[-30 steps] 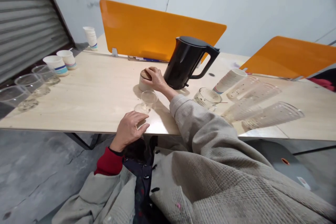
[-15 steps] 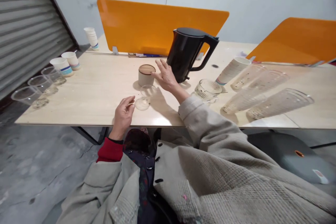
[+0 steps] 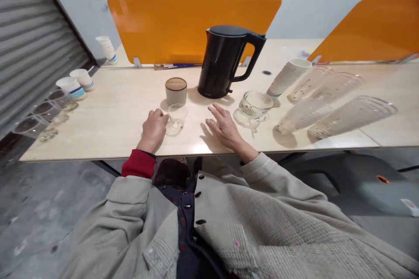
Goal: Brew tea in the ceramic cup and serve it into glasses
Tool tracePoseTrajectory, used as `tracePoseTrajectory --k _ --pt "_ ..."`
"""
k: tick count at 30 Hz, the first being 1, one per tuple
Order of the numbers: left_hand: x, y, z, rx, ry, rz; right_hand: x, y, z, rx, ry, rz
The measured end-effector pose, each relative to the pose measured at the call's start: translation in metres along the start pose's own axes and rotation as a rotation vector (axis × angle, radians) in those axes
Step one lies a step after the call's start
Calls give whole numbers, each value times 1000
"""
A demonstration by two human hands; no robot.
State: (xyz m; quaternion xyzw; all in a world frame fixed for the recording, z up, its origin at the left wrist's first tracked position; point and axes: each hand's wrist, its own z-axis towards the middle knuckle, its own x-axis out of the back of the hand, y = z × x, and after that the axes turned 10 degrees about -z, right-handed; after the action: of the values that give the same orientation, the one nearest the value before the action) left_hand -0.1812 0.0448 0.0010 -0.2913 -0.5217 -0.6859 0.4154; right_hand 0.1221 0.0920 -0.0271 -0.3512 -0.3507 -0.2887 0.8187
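Observation:
My left hand [image 3: 153, 130] is at the near left of the table, fingers curled, with its fingertips against the left wall of a small clear cup [image 3: 179, 117]. The cup stands upright, and small dark bits lie at its bottom. Just behind it is a grey canister [image 3: 176, 93] with a wooden lid. My right hand [image 3: 224, 128] holds nothing; its fingers are spread low over the table, right of the cup. A black electric kettle [image 3: 218, 63] stands behind that hand. To the hand's right is a ribbed glass cup [image 3: 255, 103] with a handle, on a clear saucer.
On the right lean stacks of clear plastic cups [image 3: 353, 117] and a stack of paper cups [image 3: 290, 77]. Along the left edge stand clear cups [image 3: 49, 111], two paper cups [image 3: 72, 87] and another paper cup stack [image 3: 106, 48]. Orange dividers [image 3: 193, 30] border the back.
My right hand has left the canister and kettle side, moving right and toward me. My left hand has closed in on the clear cup. The view has shifted slightly.

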Motion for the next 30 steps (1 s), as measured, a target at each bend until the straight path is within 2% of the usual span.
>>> tracePoseTrajectory --k 5,10,12,14,20,26,30 --pt "3 -2 -4 23 -5 20 -2 6 -10 -14 -9 10" --pt "1 -17 -5 68 219 -164 -9 13 -20 -59 18 32" --pt "1 -20 -5 42 259 -224 -10 15 -22 -70 8 46" --pt "0 -18 -4 25 236 -189 -9 15 -22 -88 -6 64" --pt "3 -1 -3 -10 1 131 -5 14 -19 -110 -43 111" --pt "8 8 -5 -36 -65 290 -5 12 -19 -127 -42 138" --pt "8 11 -4 -50 -61 336 -6 12 -19 -139 -42 144"
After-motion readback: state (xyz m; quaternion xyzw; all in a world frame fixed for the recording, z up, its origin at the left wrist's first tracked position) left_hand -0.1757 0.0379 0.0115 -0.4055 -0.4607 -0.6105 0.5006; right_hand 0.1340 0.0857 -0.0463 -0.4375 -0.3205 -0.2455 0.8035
